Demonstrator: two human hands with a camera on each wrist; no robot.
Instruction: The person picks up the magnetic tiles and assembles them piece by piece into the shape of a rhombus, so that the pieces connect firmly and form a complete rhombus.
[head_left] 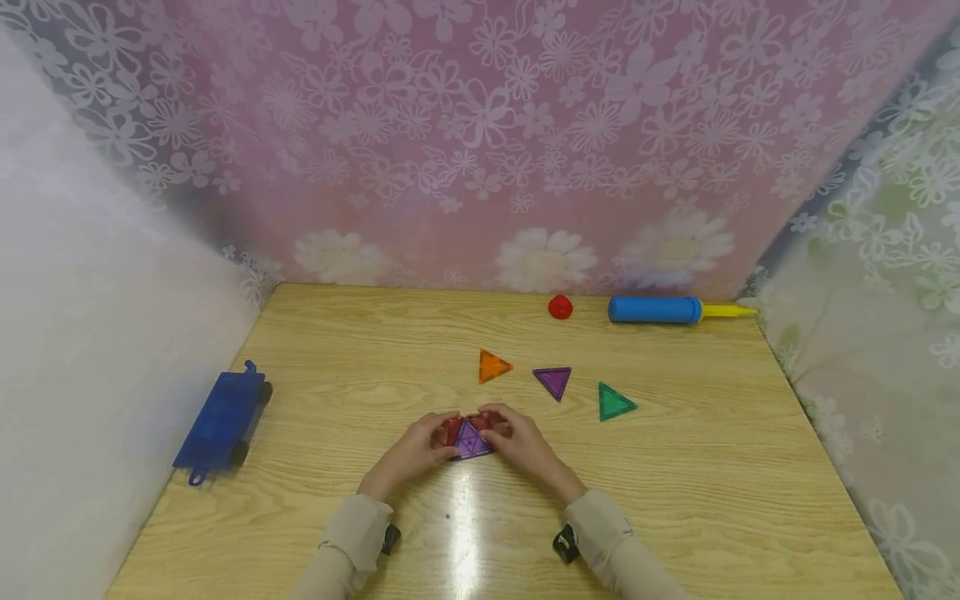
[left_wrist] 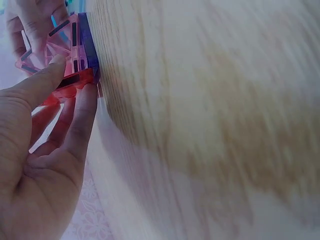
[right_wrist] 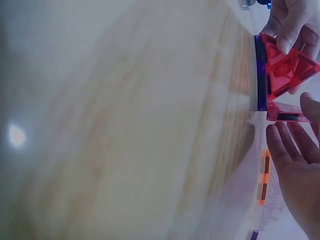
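Both hands close in on a small group of magnetic triangle tiles at the front middle of the table. A purple triangle tile (head_left: 471,443) lies flat as its base, with red triangle tiles standing up from its edges. My left hand (head_left: 414,446) pinches one red tile (right_wrist: 282,67) between thumb and fingers. From the other side, my right hand (head_left: 527,447) pinches a second red tile (right_wrist: 287,114), its thumb on one face and fingers on the other. In the left wrist view the red tiles overlap, partly hidden by the left thumb (left_wrist: 47,82).
Beyond the hands lie an orange triangle tile (head_left: 493,367), another purple triangle tile (head_left: 553,382) and a green triangle tile (head_left: 614,402). Along the back edge are a red dome-shaped piece (head_left: 560,307) and a blue hand pump (head_left: 654,310) with a yellow nozzle. A blue toy wagon (head_left: 222,422) stands left.
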